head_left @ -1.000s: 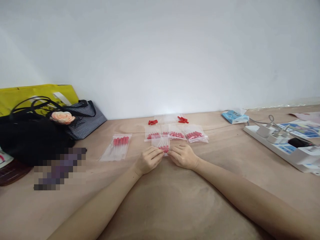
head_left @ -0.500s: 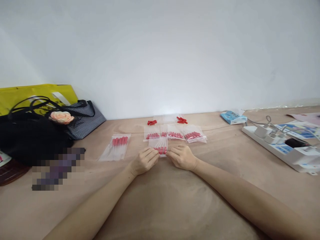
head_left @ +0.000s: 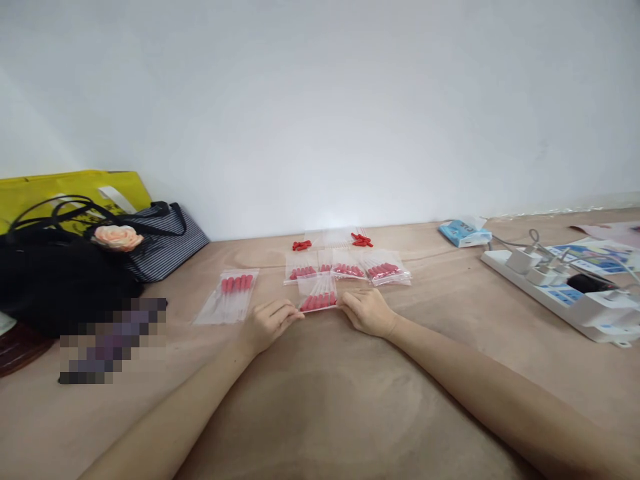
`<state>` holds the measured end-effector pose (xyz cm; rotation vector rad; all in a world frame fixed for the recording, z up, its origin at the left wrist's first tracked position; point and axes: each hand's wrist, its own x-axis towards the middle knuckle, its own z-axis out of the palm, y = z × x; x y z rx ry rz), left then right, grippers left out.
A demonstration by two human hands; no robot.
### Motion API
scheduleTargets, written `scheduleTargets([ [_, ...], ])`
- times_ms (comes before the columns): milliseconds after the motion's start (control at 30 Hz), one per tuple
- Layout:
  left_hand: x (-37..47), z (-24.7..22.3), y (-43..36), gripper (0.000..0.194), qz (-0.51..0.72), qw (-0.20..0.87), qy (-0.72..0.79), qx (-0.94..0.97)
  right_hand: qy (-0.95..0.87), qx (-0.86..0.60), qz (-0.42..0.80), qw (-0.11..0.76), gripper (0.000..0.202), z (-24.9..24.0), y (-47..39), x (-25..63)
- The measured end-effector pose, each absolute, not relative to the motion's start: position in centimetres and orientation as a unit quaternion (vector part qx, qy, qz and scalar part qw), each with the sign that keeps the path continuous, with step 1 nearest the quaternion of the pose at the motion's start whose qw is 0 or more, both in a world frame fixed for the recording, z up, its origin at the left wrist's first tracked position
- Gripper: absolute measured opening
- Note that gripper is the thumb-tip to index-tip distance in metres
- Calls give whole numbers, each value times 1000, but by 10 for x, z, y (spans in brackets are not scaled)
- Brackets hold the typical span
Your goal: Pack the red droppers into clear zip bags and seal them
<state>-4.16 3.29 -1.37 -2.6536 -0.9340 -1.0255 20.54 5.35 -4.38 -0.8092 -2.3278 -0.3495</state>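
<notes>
A clear plastic bag [head_left: 318,293] holds several thin sticks with red tips, the red ends toward me. My left hand [head_left: 273,323] pinches its near left corner, and my right hand [head_left: 367,312] grips the near right corner. Behind it lie more filled bags: one at the left [head_left: 301,267], one in the middle [head_left: 349,264] and a stack at the right [head_left: 389,268]. Another bag of red-tipped sticks [head_left: 227,297] rests left of my left hand, its red ends away from me.
Loose red pieces form a left pile [head_left: 301,246] and a right pile [head_left: 362,240] near the wall. A tissue pack [head_left: 464,233] and a white power strip [head_left: 555,293] with plugs are at right. Black [head_left: 60,273], striped [head_left: 163,240] and yellow bags [head_left: 75,193] stand at left.
My left hand has slid left along the bag's near edge to its corner, uncovering more red tips. The right hand stays at the right corner. The view has shifted slightly.
</notes>
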Motion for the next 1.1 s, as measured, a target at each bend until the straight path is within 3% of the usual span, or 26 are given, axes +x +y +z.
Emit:
scheduleTargets([
  [200, -25, -17, 31, 26, -434, -426, -516, -603, -888, -332, -60, 313, 10, -46, 53, 201],
  [367, -14, -21, 32, 37, -455, -492, -494, -555, -903, -329, -22, 275, 11, -42, 50, 195],
  [667, -28, -11, 75, 34, -496, -494, -486, -523, -895, -321, -15, 311, 10, -35, 49, 196],
  [833, -11, -6, 128, 27, -436, -456, -533, -564, -896, -316, -28, 311, 8, -36, 48, 195],
  [967, 0, -6, 146, 27, -366, -368, -590, -619, -896, -320, -28, 307, 9, -36, 48, 196],
  [1100, -14, 0, 133, 35, -332, -212, -646, -655, -895, -318, -30, 312, 9, -36, 47, 197],
])
